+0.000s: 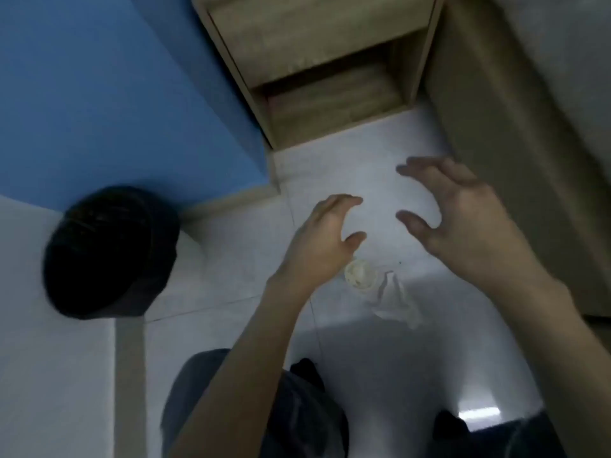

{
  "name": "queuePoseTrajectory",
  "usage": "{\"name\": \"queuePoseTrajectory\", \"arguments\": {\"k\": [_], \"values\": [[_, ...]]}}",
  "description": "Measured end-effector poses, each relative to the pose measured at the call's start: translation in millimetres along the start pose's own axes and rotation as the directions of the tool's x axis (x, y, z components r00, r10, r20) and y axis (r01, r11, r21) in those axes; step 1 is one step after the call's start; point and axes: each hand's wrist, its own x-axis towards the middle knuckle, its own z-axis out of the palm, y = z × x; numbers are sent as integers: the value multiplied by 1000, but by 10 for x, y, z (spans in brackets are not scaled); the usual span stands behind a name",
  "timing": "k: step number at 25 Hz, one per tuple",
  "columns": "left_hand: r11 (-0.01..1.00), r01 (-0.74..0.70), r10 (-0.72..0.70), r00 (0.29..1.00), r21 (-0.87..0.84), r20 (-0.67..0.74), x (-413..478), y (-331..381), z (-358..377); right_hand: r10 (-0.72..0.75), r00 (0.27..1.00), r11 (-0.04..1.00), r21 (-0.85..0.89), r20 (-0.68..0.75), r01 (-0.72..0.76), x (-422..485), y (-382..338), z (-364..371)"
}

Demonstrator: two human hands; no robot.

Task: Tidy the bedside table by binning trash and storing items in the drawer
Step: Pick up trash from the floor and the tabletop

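**Both hands empty above the floor trash**

The left hand (325, 233) and right hand (453, 219) hang in the air side by side, fingers spread and curled, thumbs turned toward each other, with nothing held in either. A clear gap separates them, and pale floor (231, 276) shows through it.

Just below the left hand's thumb, on the floor, lies a small round whitish lid or cup (360, 274); motion blur hides what it is exactly. Touching or just beside it, under the space between the two wrists, sits a crumpled clear wrapper (395, 300).

Well to the left of the left hand stands a black bin (109, 252), set against the blue wall (99, 94). Its inside is dark, and its contents cannot be told.

Beyond the fingertips stands the wooden bedside table (317, 77), its lower compartment (330, 97) open toward the hands and showing only bare wood. To the right of the right hand runs a tan bed side (515, 160).

Below the forearms, dark trouser legs (297, 408) show.
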Motion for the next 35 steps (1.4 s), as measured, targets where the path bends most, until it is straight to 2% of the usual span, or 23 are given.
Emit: {"name": "queuePoseTrajectory", "arguments": {"k": [2,3,4,6,11,14,16,17,20,24,27,30,32,35], "values": [[997,56,-65,986,59,154,131,-348,620,60,996,998,-22,62,-59,-107,457,703],[993,78,-96,972,92,213,180,-542,912,107,983,993,-59,148,-99,-171,668,1045],[988,105,-134,952,117,277,201,-719,1174,162,946,986,-86,281,-143,-266,843,1381],[982,116,-161,928,152,337,261,-961,1629,223,905,974,-124,362,-190,-411,1163,1924],[967,109,-196,898,231,393,309,-1248,2149,241,875,968,-163,419,-189,-545,1497,2393],[955,68,-175,915,288,362,357,-1280,2238,316,804,938,-296,504,-183,-639,1649,2553],[948,48,-152,937,315,314,393,-1277,2268,426,740,895,-361,521,-261,-750,1777,2713],[944,28,-122,955,328,269,387,-1278,2278,462,727,878,-376,507,-295,-804,1818,2794],[948,30,-83,984,317,156,401,-1286,2284,473,779,870,-358,411,-340,-845,1916,2980],[944,81,-133,981,320,141,458,-1311,2242,444,825,893,-246,349,-376,-732,1973,3104],[946,118,-170,973,302,153,525,-1285,2075,403,883,913,-174,242,-369,-493,1866,2995],[958,149,-180,977,244,111,587,-1051,1630,363,926,931,-73,104,-357,-112,1551,2591],[962,156,-173,983,224,57,619,-727,1100,377,926,926,9,3,-377,160,1170,2045],[966,157,-154,988,204,-34,645,-148,333,336,932,941,89,-139,-326,460,643,1219]]}}
